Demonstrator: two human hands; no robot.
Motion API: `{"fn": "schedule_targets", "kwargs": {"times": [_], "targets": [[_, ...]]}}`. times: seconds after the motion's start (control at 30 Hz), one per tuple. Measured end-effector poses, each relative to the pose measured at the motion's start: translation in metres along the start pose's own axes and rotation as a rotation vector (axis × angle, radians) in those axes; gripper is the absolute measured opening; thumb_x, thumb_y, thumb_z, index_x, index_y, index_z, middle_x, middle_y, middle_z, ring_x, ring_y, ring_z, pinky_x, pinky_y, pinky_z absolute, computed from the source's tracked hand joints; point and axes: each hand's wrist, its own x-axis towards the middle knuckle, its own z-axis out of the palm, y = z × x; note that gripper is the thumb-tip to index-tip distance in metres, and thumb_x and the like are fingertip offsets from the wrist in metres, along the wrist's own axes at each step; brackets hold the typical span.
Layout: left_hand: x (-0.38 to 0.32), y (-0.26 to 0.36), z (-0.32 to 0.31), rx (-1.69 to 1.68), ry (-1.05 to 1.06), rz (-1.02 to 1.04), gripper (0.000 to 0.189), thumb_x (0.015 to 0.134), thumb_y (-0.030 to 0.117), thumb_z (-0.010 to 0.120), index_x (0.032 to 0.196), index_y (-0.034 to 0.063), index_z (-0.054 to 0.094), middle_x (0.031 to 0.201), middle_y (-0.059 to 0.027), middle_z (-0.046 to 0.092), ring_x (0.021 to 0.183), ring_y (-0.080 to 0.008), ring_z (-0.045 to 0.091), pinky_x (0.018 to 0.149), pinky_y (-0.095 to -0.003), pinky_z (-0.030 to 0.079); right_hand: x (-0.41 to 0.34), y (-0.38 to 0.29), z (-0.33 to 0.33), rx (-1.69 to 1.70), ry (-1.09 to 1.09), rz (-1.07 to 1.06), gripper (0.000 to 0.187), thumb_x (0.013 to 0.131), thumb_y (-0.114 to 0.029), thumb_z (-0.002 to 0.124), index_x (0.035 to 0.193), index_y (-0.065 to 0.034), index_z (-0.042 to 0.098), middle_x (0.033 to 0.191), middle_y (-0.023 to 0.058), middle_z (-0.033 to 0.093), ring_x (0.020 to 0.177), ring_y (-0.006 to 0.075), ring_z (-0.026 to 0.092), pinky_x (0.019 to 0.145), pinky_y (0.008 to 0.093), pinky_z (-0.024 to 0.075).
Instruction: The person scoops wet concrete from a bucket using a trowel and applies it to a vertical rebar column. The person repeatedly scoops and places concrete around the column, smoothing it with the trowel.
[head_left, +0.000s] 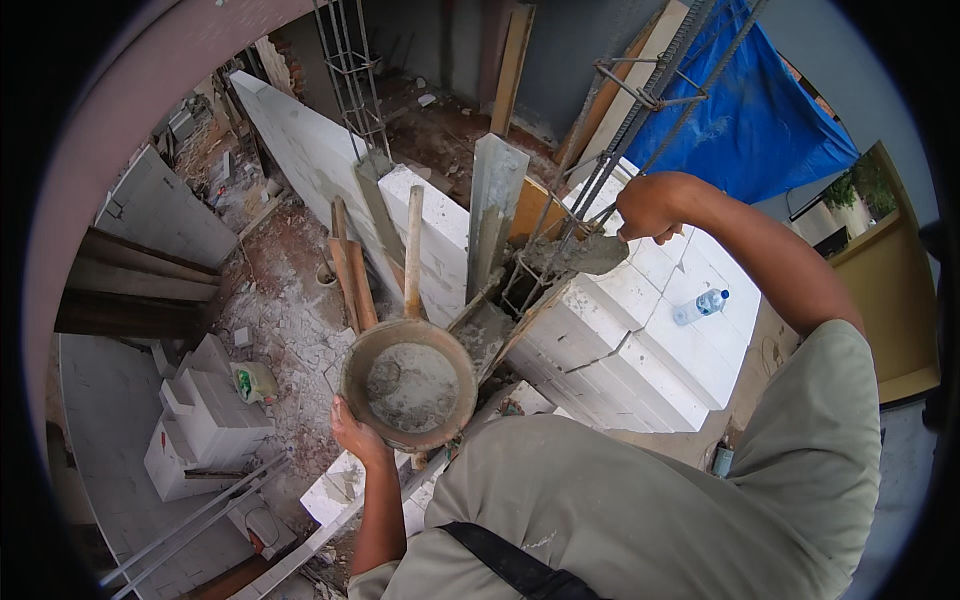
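My left hand (358, 433) grips the rim of a round bucket (469, 382), which holds wet grey mortar (412, 386). Up at the right, my right hand (654, 210) is closed around the handle of a trowel, mostly hidden by my fingers. Grey mortar (600, 255) covers its blade, beside a cage of steel reinforcing bars (585, 196). Below the blade, the bars run down into a narrow column form with a board side (536, 319). White blocks (637, 300) are stacked right of the form.
A plastic water bottle (701, 306) lies on the white blocks. Left of the form stands a white block wall (431, 225), with a wooden post (412, 251) rising behind the bucket. A blue tarp (739, 120) hangs at upper right. Rubble (277, 330) litters the floor below.
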Motion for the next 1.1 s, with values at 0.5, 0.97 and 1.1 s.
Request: {"fn": "schedule_targets", "kwargs": {"times": [0.5, 0.97, 1.1], "targets": [[-0.005, 0.022, 0.016, -0.076, -0.169, -0.117, 0.041, 0.118, 0.025, 0.064, 0.149, -0.0019, 0.065, 0.141, -0.0135, 0.074, 0.125, -0.0249, 0.071, 0.113, -0.0406, 0.054, -0.073, 0.005, 0.166, 0.561, 0.690, 0.118, 0.045, 0.107, -0.043, 0.076, 0.098, 0.0005, 0.083, 0.077, 0.0202, 0.075, 0.070, 0.0334, 0.072, 0.069, 0.0479, 0.0534], [-0.021, 0.042, 0.042, -0.012, -0.154, -0.176, 0.069, 0.110, 0.030, 0.074, 0.168, -0.0010, 0.051, 0.160, -0.0183, 0.063, 0.150, -0.0291, 0.055, 0.129, -0.0447, 0.039, -0.088, -0.132, 0.240, 0.823, 0.662, -0.126, 0.035, 0.105, -0.034, 0.082, 0.106, -0.0029, 0.066, 0.081, 0.0198, 0.072, 0.072, 0.0412, 0.067, 0.069, 0.0474, 0.0511], [-0.021, 0.030, 0.040, -0.127, -0.170, -0.153, 0.055, 0.113, 0.023, 0.071, 0.161, -0.0009, 0.056, 0.148, -0.0133, 0.071, 0.135, -0.0245, 0.065, 0.121, -0.0410, 0.049, -0.026, -0.198, 0.199, 0.410, 0.814, -0.378, 0.026, 0.103, -0.026, 0.076, 0.108, -0.0012, 0.071, 0.099, 0.0210, 0.078, 0.092, 0.0430, 0.078, 0.078, 0.0491, 0.0603]]}}
